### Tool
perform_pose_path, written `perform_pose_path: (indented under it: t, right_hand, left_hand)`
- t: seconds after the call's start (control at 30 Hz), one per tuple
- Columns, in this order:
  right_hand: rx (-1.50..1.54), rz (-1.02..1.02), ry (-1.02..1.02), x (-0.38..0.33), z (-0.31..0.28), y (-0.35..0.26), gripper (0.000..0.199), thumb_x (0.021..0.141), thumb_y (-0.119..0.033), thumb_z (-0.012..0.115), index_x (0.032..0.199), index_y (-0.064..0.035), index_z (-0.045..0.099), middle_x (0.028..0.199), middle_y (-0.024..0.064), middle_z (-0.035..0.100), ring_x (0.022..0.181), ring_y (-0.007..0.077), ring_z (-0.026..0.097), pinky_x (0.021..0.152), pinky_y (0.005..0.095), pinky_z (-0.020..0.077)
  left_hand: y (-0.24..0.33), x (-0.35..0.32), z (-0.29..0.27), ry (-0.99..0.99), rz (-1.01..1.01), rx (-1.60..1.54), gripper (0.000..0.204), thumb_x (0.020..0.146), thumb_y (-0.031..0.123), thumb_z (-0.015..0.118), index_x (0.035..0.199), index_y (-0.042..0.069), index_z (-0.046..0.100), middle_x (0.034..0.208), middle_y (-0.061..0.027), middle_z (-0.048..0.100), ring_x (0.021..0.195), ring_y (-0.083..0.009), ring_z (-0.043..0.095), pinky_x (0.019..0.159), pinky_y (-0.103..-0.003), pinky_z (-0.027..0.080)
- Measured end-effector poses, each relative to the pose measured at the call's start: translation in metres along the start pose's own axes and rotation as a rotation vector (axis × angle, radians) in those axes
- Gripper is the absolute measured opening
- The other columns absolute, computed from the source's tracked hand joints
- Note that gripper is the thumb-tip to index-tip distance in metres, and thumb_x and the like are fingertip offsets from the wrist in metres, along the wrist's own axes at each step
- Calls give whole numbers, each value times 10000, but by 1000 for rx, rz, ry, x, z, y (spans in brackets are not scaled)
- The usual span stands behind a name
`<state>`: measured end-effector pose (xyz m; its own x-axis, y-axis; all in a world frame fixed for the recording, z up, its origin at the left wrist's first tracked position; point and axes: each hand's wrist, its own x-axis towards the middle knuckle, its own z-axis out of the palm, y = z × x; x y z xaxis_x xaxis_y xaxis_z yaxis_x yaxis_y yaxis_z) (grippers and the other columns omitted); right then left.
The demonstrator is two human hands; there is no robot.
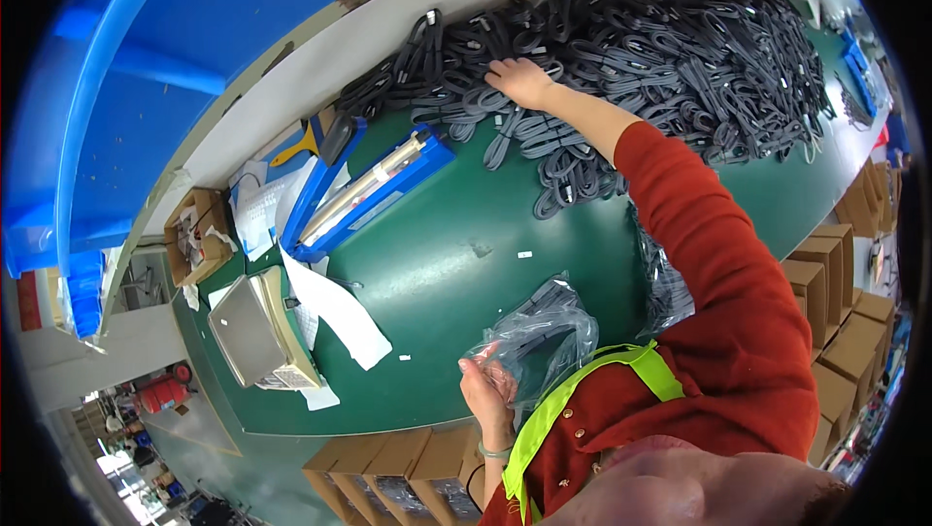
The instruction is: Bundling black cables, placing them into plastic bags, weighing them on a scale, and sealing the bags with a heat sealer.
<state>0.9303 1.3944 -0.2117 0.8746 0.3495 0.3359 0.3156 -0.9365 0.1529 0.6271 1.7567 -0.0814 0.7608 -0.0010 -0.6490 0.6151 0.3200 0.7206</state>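
Observation:
A large heap of coiled grey cable bundles (680, 50) covers the far side of the green table (437, 264). My right hand (519, 80), at the end of a red sleeve, reaches into the heap's left part with its fingers curled over one bundle. Close to my chest, my left hand (485, 385), with a bracelet on the wrist, pinches the mouth of a clear plastic bag (539, 332). The bag holds dark coiled cable. A few loose bundles (563, 172) lie on the table between the heap and the bag.
A blue bar sealer (369, 181) lies left of the heap, with a yellow-handled tool (301, 143) behind it. A weighing scale (257, 332) and white paper sheets (335, 308) sit at the left. Cardboard boxes (845, 274) stand to the right and more boxes (408, 468) below the table edge. More clear bags (665, 283) lie under my right arm.

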Motion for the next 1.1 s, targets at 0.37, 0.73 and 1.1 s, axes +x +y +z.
perform_pose_path:
  t: [0.37,0.73,1.1]
  right_hand:
    - [162,-315,-458,17,-14,-59,285,597,-121,611,870,-72,546,802,79,587,814,270,538,765,367,421]
    - [491,17,-233,16,-101,-30,230,614,-119,608,831,-61,558,766,137,623,700,318,578,669,379,469]
    - [125,-128,-554,-3,-21,-50,200,650,-106,603,838,-66,548,762,125,633,723,333,599,666,400,465]
  left_hand:
    - [-4,1,-8,-41,-17,-59,555,952,459,318,1001,-23,588,432,37,301,325,-49,202,312,-212,160]
    - [0,-5,-18,5,-47,-82,519,964,400,307,970,-35,589,467,10,360,356,-65,271,335,-199,232]
    - [-14,-4,-27,34,884,457,214,817,3,438,951,36,602,613,-32,469,479,-80,364,452,-202,321]
